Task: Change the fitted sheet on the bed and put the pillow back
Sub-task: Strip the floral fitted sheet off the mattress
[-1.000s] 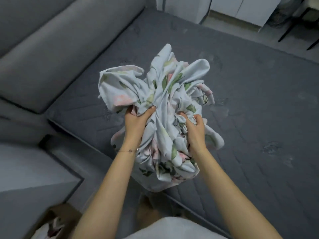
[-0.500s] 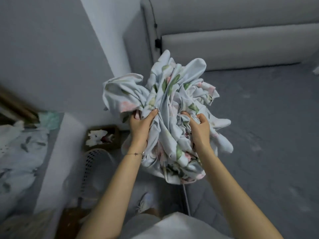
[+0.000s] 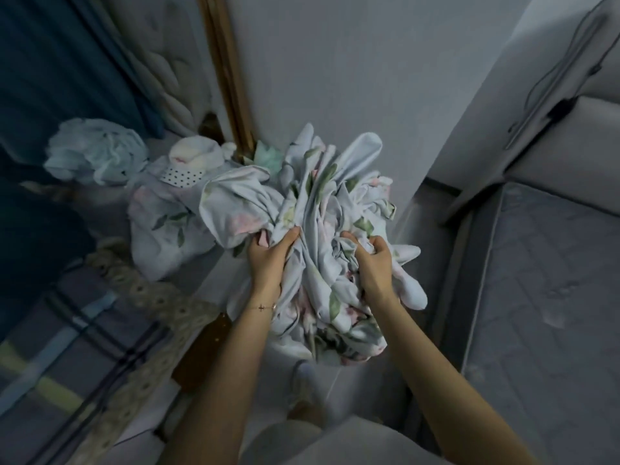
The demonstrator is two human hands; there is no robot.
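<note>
I hold a crumpled bundle of pale floral fitted sheet [image 3: 322,203] in front of me, lifted off the bed. My left hand [image 3: 270,260] grips its left side, fingers dug into the folds. On the bundle's right side, my right hand [image 3: 374,263] clutches a fistful of cloth. The bare grey mattress [image 3: 543,297] lies at the right edge of the view, with the padded headboard [image 3: 553,152] behind it. A floral pillow or bedding piece [image 3: 164,226] rests on a surface just left of the bundle.
To the left stands a surface with a checked cloth and lace trim [image 3: 110,317], piled with a pale blue bundle [image 3: 97,152] and small clothes. A dark blue curtain [image 3: 50,78] hangs at far left. A grey wall [image 3: 335,78] is straight ahead. Cables [image 3: 553,72] run along the headboard.
I have turned left, away from the mattress, carrying the bundled sheet. The bed has slid to the right edge and the piled surface has come into view. Both hands keep the same hold.
</note>
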